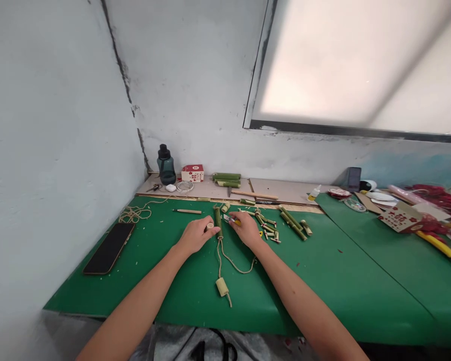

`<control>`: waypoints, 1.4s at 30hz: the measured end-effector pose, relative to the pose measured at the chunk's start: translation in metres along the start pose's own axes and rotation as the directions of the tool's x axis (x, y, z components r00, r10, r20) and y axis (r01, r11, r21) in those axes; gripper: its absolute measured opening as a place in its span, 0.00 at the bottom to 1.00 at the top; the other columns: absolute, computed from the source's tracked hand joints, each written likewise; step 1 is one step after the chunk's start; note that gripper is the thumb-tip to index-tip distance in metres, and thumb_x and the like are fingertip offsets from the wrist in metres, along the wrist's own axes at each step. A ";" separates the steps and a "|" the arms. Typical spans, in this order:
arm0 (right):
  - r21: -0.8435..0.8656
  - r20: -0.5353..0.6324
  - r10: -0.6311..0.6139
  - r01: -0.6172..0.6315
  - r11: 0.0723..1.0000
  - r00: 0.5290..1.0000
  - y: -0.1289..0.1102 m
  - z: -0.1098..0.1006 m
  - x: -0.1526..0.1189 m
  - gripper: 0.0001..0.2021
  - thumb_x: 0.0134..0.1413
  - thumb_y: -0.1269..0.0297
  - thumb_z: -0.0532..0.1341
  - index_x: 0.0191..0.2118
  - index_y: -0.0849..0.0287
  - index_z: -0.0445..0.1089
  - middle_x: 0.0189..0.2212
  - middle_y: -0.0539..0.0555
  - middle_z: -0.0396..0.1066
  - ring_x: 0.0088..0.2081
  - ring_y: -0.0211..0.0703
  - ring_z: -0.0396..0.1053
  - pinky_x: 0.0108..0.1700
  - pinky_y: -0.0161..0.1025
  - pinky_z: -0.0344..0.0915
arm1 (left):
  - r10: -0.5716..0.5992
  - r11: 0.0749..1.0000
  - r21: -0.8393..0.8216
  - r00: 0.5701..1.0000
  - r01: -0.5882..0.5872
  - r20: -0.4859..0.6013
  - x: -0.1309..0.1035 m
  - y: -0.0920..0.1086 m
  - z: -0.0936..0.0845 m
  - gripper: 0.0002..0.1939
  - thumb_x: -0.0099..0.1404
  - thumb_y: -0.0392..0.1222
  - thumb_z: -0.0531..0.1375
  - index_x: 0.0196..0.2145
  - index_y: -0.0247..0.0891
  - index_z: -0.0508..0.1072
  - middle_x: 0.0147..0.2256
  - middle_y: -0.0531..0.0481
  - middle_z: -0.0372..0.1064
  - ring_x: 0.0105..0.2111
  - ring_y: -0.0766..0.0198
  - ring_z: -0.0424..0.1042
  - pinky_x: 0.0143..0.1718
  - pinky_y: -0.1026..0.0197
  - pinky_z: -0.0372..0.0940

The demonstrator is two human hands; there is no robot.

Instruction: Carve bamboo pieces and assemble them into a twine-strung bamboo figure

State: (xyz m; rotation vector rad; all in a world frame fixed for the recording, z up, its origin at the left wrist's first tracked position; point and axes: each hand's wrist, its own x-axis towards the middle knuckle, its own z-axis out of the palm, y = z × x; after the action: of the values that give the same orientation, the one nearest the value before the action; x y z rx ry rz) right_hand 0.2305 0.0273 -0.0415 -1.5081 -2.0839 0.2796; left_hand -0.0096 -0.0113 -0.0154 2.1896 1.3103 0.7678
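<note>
- Green matting (304,291) bears a bamboo tube (218,224) laid lengthwise ahead, cord (243,272) trailing from its near end.
- Left hand (196,234) pinches a small pale round piece (210,226) just beside the tube.
- Right hand (247,229) grips a yellow cutter (238,222), its blade pointing toward the tube.
- Trimming small parts seems the step in hand; any cut calls for a firm pinch, well off the edge.
- Both forearms (156,286) reach forward, converging.

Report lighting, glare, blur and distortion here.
Head view: pale, dark-framed window brightest at lower left, a diagonal shadow crossing it. Head view: smooth green tabletop carries faint sheen; slim green bamboo tube shows no obvious blur; wide-angle distortion likely skews window lines.
</note>
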 end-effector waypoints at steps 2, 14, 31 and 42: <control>0.016 -0.008 -0.017 0.017 1.000 1.000 0.001 0.001 0.000 0.15 0.62 0.63 0.61 0.53 0.56 0.75 0.44 0.56 0.79 0.49 0.52 0.72 0.51 0.43 0.65 | -0.003 1.000 -0.004 1.000 0.003 -0.013 0.000 0.001 -0.001 0.23 0.71 0.65 0.52 0.33 0.42 0.62 0.25 0.55 0.59 0.25 0.62 0.60 0.28 0.61 0.45; 0.017 0.004 0.011 -0.011 1.000 1.000 0.002 0.002 0.000 0.15 0.61 0.65 0.62 0.52 0.57 0.76 0.45 0.58 0.79 0.48 0.53 0.74 0.49 0.44 0.67 | -0.045 0.998 0.035 0.999 0.046 -0.005 0.000 0.002 0.000 0.15 0.73 0.56 0.51 0.35 0.43 0.59 0.24 0.55 0.59 0.24 0.61 0.61 0.28 0.60 0.47; 0.011 -0.132 -0.069 0.071 0.997 0.989 0.005 0.004 0.000 0.14 0.63 0.64 0.60 0.51 0.57 0.75 0.47 0.59 0.78 0.49 0.54 0.72 0.51 0.48 0.68 | -0.042 0.996 -0.080 0.998 0.038 -0.050 -0.002 0.002 0.002 0.19 0.77 0.53 0.40 0.49 0.41 0.63 0.35 0.47 0.67 0.35 0.57 0.69 0.36 0.57 0.58; 0.092 -0.221 -0.291 0.317 0.944 0.931 -0.020 0.008 -0.006 0.11 0.67 0.68 0.56 0.50 0.56 0.73 0.40 0.56 0.76 0.44 0.50 0.71 0.53 0.50 0.67 | -0.052 0.998 0.022 0.998 0.051 0.019 0.000 0.002 0.002 0.15 0.73 0.56 0.52 0.44 0.43 0.62 0.28 0.54 0.63 0.25 0.60 0.64 0.28 0.60 0.49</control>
State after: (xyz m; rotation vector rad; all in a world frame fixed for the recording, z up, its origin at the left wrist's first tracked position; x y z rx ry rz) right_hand 0.2119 0.0157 -0.0407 -1.0701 -2.0542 0.1285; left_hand -0.0069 -0.0122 -0.0154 2.1655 1.3652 0.7138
